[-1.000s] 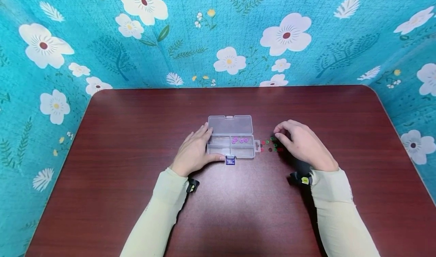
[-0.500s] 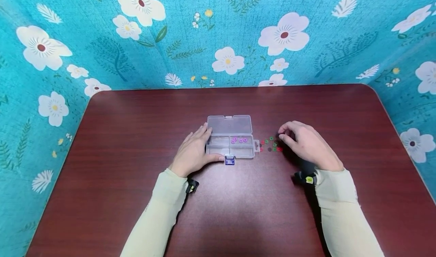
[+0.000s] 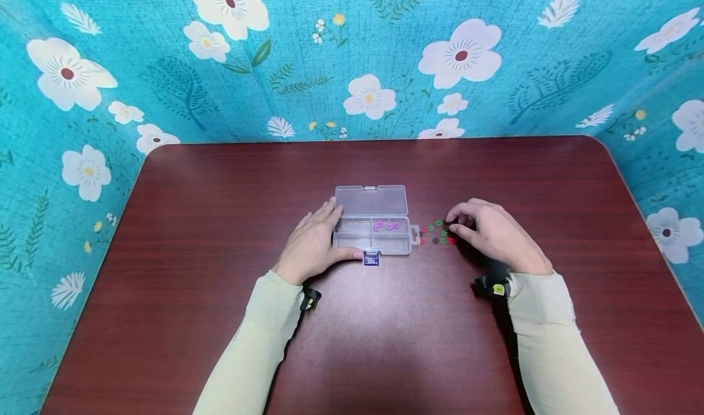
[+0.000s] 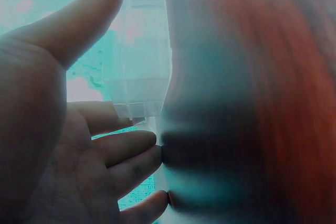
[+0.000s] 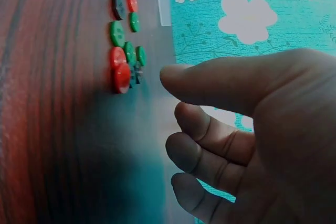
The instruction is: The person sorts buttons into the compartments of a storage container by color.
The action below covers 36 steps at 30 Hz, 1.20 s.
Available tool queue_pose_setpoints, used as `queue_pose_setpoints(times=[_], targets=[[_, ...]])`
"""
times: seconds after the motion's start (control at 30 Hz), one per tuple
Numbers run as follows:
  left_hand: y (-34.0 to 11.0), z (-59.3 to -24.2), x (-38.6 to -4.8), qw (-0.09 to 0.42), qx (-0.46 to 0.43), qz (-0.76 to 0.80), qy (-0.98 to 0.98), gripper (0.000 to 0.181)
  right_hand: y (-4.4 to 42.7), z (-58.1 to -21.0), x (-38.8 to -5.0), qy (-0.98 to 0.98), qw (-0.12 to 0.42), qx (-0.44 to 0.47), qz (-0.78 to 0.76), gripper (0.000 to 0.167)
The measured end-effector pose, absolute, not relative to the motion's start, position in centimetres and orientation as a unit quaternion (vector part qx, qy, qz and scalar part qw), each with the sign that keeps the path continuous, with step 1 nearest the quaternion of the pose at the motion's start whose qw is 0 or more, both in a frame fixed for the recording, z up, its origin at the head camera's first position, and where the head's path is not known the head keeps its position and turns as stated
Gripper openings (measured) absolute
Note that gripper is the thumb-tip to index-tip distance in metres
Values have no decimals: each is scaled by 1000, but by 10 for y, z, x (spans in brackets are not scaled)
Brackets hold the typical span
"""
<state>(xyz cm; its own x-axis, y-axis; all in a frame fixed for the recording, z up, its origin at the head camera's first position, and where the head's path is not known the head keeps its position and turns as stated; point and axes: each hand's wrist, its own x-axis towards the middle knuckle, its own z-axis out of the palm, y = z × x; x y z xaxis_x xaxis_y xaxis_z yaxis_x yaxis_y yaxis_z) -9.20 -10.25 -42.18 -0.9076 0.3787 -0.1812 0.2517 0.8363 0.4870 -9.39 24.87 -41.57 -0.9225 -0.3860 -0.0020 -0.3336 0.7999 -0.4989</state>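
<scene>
Hovering by loose buttons (image 5: 117, 33) just right of the divided box (image 3: 391, 244), your right hand (image 3: 495, 235) had its fingers half-curled and parted, gripping nothing visible, while your left hand (image 3: 312, 244), fingers nearly straight, braced the box; a light rim pinch seemed wisest.

Purple pieces (image 3: 389, 227), red, green and black buttons (image 5: 117, 33), reddish-brown table (image 3: 236, 189), turquoise backdrop (image 3: 313, 48) with white flowers (image 3: 370, 97)

The left hand (image 3: 315, 242) splays its thumb from 4 extended fingers; the right hand (image 3: 492, 231) bends loosely.
</scene>
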Motion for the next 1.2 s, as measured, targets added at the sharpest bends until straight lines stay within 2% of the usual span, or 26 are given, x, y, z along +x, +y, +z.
queue_pose_setpoints(times=[1.2], targets=[[-102, -422, -93, 138, 167, 230, 949, 108, 244, -426, -97, 952, 97, -141, -254, 5]])
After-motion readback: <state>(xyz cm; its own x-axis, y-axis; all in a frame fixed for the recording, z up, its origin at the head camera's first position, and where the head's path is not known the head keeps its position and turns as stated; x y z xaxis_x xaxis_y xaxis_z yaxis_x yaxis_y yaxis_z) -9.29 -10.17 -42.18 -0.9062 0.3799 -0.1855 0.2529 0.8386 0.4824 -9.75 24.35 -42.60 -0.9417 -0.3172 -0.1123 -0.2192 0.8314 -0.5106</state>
